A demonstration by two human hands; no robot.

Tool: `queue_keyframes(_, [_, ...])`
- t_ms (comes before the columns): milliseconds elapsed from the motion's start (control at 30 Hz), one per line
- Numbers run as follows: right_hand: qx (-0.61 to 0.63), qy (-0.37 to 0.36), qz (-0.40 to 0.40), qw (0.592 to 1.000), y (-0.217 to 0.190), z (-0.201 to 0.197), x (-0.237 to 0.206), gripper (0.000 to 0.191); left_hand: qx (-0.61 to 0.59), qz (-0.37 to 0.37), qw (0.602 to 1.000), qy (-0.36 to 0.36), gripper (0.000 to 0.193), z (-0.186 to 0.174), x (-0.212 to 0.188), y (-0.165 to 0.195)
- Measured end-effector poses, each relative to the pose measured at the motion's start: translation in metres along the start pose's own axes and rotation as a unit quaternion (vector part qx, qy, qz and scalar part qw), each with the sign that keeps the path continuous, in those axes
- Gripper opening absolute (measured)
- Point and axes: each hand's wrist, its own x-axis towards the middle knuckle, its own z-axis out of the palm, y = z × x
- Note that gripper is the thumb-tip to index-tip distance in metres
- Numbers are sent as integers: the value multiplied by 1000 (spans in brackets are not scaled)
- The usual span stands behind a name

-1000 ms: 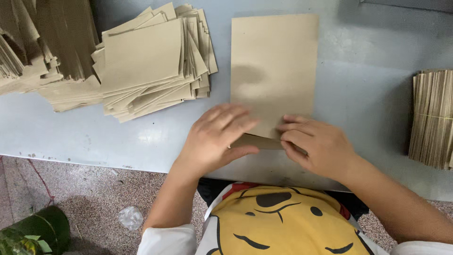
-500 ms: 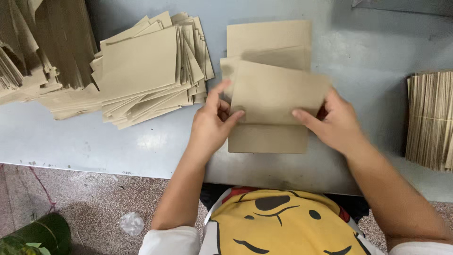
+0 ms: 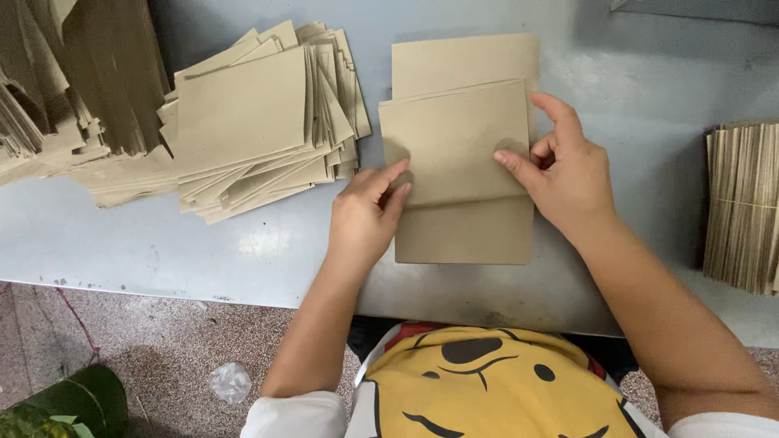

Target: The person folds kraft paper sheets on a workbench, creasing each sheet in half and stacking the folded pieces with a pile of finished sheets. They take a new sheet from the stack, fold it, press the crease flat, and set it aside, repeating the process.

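Observation:
A flat brown paper bag [image 3: 465, 235] lies on the grey table [image 3: 122, 235] in front of me. Its lower part is folded up into a flap [image 3: 450, 142] that covers the middle of the bag. My left hand [image 3: 365, 215] touches the flap's lower left edge with its fingertips. My right hand [image 3: 568, 170] presses the flap's right edge with forefinger and thumb. Both hands rest on the paper, fingers partly spread.
A fanned pile of finished brown bags [image 3: 260, 122] lies left of the work. More stacked paper [image 3: 57, 89] fills the far left corner. A bundle of bags on edge [image 3: 742, 203] stands at the right. The table's front edge runs just below my hands.
The bag's lower part was lifted from the near edge and folded up and over. It now lies flatter on the bag, and my hands have moved to its side edges.

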Motion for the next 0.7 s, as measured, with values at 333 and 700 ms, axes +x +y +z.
queue_keyframes(333, [-183, 8, -72, 980, -14, -7, 2, 50, 119, -21, 993, -10, 44, -6, -3, 20])
queue_keyframes(700, [-289, -106, -261, 915, 4, -2, -64, 81, 57, -3, 998, -4, 50, -11, -14, 5])
